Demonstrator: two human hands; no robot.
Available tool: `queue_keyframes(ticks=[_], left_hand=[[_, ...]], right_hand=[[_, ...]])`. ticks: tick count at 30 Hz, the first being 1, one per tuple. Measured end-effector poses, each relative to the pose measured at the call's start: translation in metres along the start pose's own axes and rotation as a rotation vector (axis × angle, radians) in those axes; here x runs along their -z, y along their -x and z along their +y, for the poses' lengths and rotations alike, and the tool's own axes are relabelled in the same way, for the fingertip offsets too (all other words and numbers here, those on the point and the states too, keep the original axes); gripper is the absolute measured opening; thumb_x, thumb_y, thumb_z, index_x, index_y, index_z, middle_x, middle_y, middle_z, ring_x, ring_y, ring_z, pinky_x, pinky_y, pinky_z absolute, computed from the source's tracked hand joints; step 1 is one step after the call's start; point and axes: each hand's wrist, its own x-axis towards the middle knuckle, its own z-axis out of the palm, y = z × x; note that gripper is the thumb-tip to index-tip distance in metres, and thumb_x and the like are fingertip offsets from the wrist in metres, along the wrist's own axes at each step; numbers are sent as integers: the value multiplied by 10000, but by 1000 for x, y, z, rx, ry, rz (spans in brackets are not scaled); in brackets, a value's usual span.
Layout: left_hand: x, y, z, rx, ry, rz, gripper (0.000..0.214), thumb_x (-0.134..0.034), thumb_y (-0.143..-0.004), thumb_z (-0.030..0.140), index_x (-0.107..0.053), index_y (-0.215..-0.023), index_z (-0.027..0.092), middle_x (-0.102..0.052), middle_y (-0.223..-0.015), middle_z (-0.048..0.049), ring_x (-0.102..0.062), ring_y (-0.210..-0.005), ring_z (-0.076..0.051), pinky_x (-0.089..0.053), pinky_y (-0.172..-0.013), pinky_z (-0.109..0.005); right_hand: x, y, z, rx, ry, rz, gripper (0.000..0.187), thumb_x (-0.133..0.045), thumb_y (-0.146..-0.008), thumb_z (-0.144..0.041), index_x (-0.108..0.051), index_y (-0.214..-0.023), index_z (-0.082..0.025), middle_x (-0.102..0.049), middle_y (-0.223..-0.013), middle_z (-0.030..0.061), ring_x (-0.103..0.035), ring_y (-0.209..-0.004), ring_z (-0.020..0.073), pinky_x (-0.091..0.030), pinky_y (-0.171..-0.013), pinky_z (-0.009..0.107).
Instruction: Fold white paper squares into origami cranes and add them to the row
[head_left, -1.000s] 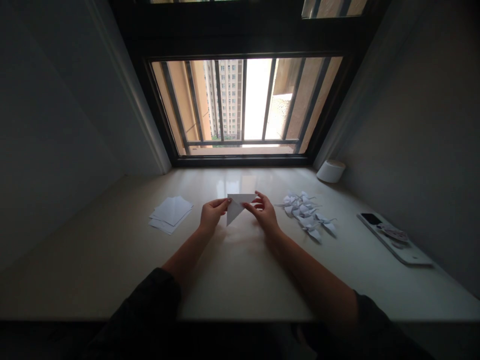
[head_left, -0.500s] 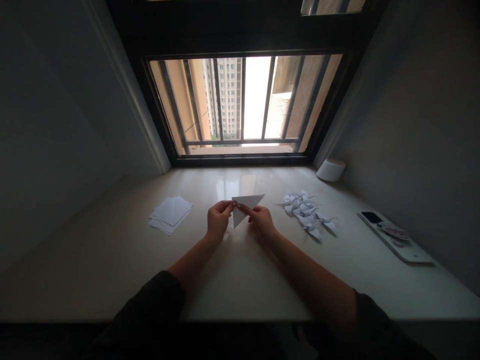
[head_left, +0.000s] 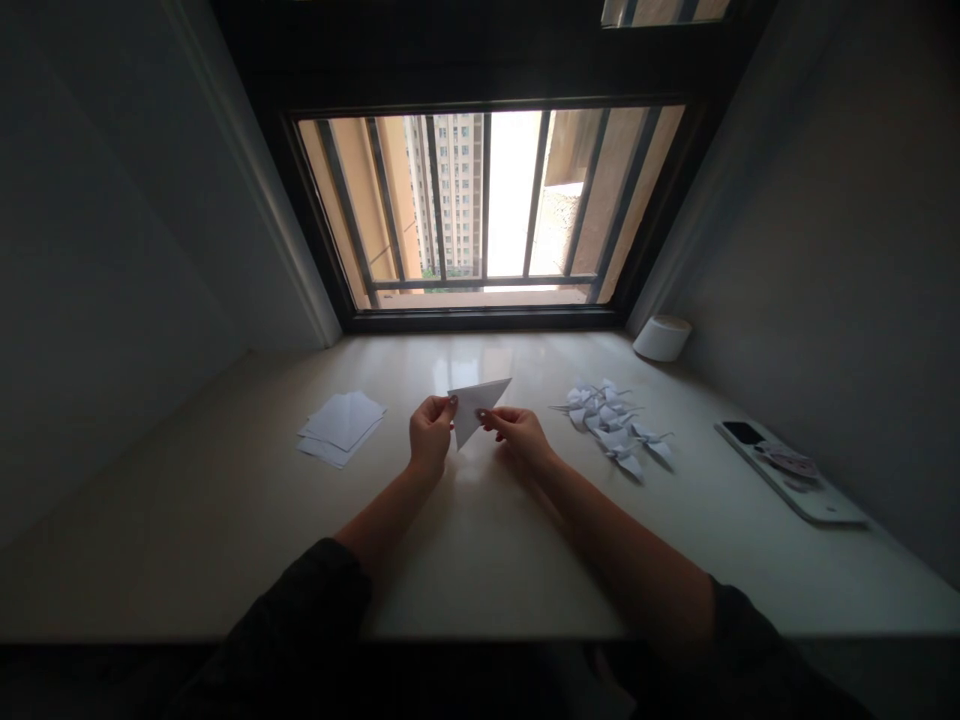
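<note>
A white sheet of paper folded into a triangle [head_left: 472, 400] is held up above the pale sill, between my two hands. My left hand [head_left: 431, 430] pinches its left corner between thumb and fingers. On the long slanting edge at the right, my right hand [head_left: 521, 432] grips it with thumb and forefinger. One point of the triangle faces down and another reaches up to the right. The fingers behind the paper are partly hidden.
Left of my hands lies a stack of white paper squares [head_left: 343, 425]. To the right is a pile of folded paper cranes [head_left: 611, 425]. Farther right are a phone [head_left: 795, 475] and a white cup-like object [head_left: 662, 339] by the wall. A barred window [head_left: 487, 210] stands behind.
The folded paper has shifted slightly left and turned a little. My right hand's thumb and forefinger have drawn back from the left corner to the right edge.
</note>
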Motion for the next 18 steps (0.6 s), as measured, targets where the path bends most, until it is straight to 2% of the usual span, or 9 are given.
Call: queue_keyframes(ticks=[5, 8, 10, 13, 15, 18], left_hand=[[1, -1, -2, 3, 5, -29, 341, -689, -635, 454, -491, -598, 178, -555, -618, 22, -523, -585, -113, -421, -559, -232], [1, -2, 0, -15, 0, -45, 319, -670, -655, 463, -520, -637, 181, -588, -636, 15, -554, -601, -125, -431, -572, -242], [1, -1, 3, -31, -13, -80, 326, -664, -667, 480, -595, -778, 182, -625, -674, -4, -586, -639, -144, -444, -598, -254], [0, 3, 8, -10, -16, -199, 528, -700, -652, 467, -586, -1086, 189, -678, -753, -32, -624, -707, -175, -456, -644, -271], [0, 5, 8, -8, -55, -305, 501, -729, -626, 447, -631, -1032, 170, -695, -782, -51, -634, -741, -195, -459, -662, -278], [1, 7, 5, -42, -181, -371, 355, -715, -629, 464, -706, -772, 139, -703, -749, -70, -634, -728, -212, -457, -645, -284]], right_hand=[[2, 1, -3, 29, 28, -5, 333, -749, -543, -488, -677, -574, -164, -666, -592, 30, -545, -539, 131, -366, -518, 249], [2, 0, 0, 31, -4, -10, 348, -744, -542, -500, -659, -569, -164, -668, -600, 35, -552, -553, 135, -360, -512, 246], [1, 0, 2, 26, -34, 9, 350, -738, -552, -503, -647, -567, -165, -655, -589, 32, -537, -543, 129, -357, -510, 246], [0, 0, 4, 31, -100, 59, 337, -729, -577, -492, -626, -543, -173, -619, -555, 16, -504, -523, 116, -362, -522, 253], [0, -1, 4, 51, -154, 67, 328, -724, -592, -484, -621, -536, -177, -602, -551, 9, -495, -529, 115, -365, -529, 257], [-1, -1, 5, 65, -216, 43, 313, -724, -606, -470, -625, -541, -180, -596, -562, 7, -489, -542, 115, -366, -536, 258]])
